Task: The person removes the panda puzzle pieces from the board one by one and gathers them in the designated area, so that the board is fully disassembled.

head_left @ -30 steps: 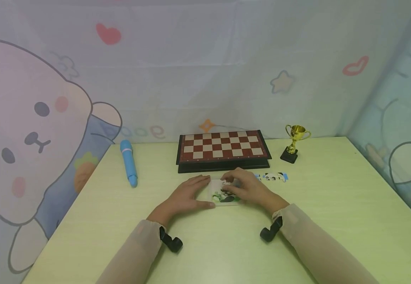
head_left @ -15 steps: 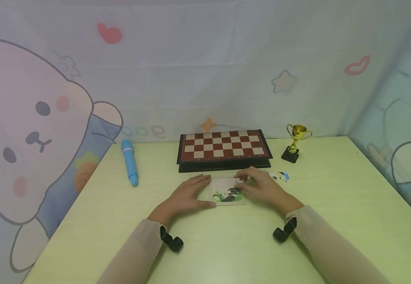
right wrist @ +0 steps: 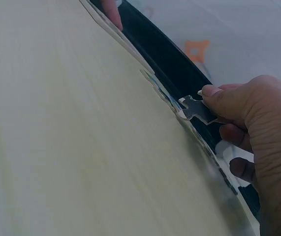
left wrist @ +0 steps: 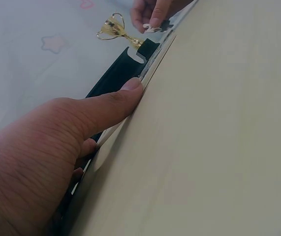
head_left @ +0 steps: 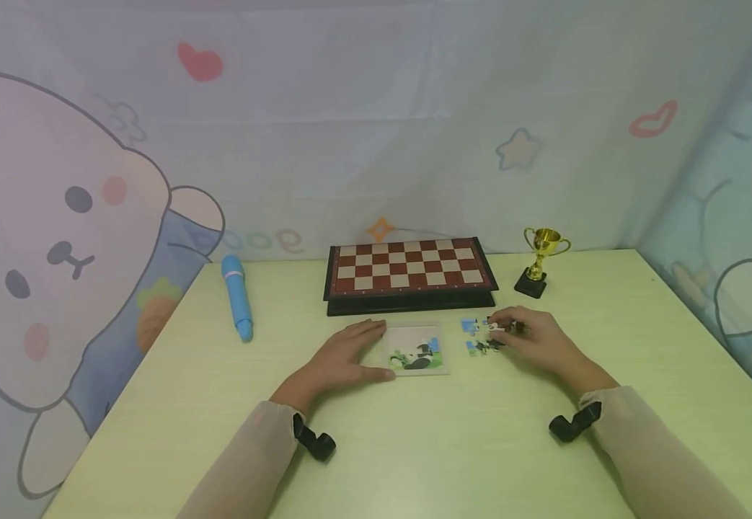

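My left hand (head_left: 343, 358) rests at the left side of a square white puzzle tray (head_left: 404, 336), thumb by its near corner and fingertips by its far corner. Panda puzzle pieces (head_left: 417, 357) fill the tray's lower part; its upper left shows bare. To the right of the tray, my right hand (head_left: 538, 344) pinches a jigsaw piece (right wrist: 198, 109) between thumb and fingers, with the grey back showing in the right wrist view. This hand is above several loose puzzle pieces (head_left: 471, 327) on the table and partly hides them.
A folded chessboard (head_left: 408, 268) lies behind the tray. At the back right stands a small gold trophy (head_left: 542, 249) on a black base. A blue stick-shaped thing (head_left: 237, 297) lies at the back left, and a printed cloth (head_left: 324, 130) hangs behind the table.
My right hand has moved right, from over the tray to over the loose pieces, with a piece in its fingers. The tray's right side now shows. My left hand has stayed in place.
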